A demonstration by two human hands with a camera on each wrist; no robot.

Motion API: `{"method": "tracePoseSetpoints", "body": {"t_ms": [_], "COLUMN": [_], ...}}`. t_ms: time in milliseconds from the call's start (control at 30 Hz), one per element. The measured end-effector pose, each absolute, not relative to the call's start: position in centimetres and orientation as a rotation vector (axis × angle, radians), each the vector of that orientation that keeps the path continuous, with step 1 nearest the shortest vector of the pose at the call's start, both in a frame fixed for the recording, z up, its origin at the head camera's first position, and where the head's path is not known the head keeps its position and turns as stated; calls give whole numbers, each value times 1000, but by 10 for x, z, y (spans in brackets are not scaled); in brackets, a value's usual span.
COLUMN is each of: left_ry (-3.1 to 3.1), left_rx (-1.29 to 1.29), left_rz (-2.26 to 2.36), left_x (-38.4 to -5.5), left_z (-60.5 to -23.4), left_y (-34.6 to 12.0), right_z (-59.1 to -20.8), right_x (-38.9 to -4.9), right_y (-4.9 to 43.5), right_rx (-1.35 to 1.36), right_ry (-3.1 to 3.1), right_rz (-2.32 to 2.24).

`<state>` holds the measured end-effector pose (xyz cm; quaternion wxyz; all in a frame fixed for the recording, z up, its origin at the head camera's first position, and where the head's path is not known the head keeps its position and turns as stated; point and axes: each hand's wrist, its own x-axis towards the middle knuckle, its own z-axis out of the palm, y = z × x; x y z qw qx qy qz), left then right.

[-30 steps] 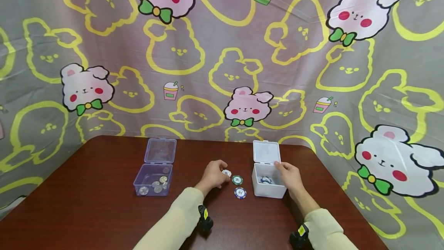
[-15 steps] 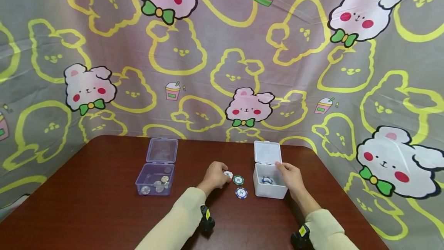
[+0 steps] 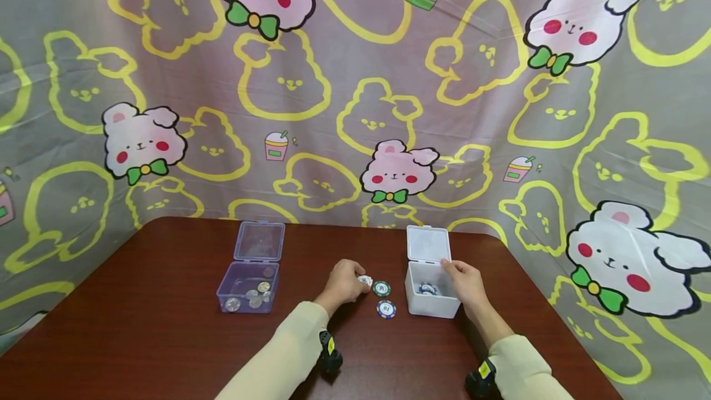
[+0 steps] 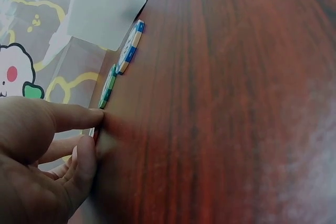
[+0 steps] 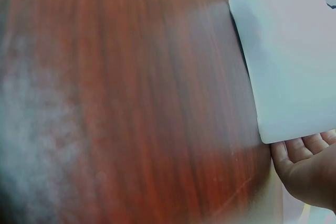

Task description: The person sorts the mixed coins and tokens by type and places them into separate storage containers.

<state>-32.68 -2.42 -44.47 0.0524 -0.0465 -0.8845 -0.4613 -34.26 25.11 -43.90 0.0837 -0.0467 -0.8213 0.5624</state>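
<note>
My left hand [image 3: 342,283] is low over the table, thumb and fingers at the edges of a white poker chip [image 3: 365,279], pinching it. In the left wrist view only a sliver of that chip [image 4: 92,131] shows between the fingers. Just right of it lie a green poker chip [image 3: 381,289] and a blue poker chip [image 3: 386,309], both flat. My right hand [image 3: 466,283] holds the right wall of an open white box [image 3: 433,307], thumb near the rim and fingers along the outside. Inside the box is a blue-and-white chip [image 3: 427,289].
A clear purple box [image 3: 224,292] with its lid raised stands at the left, several silver coins [image 3: 254,297] inside. The dark wooden table [image 3: 139,326] ends at a patterned cloth [image 3: 311,141] behind and at the sides. The white box's lid [image 3: 428,243] leans back.
The head view has shifted slightly. Both hands keep nearly the same places, the left at the white chip and the right on the white box.
</note>
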Motion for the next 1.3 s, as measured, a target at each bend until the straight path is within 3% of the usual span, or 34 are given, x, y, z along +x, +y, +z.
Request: {"method": "tracePoseSetpoints", "body": {"t_ms": [933, 1300], "left_ry": [-2567, -2269], "left_rx": [-237, -207], "left_rz": [-1738, -2243], "left_x": [-314, -312], "left_z": [-442, -449], "left_y": [-37, -37], "right_z": [-438, -438], "right_x": [-340, -341], "right_y": [252, 252], "right_rx": [-138, -136], "right_ry": [-2459, -2448], "right_rz": [1671, 1680]}}
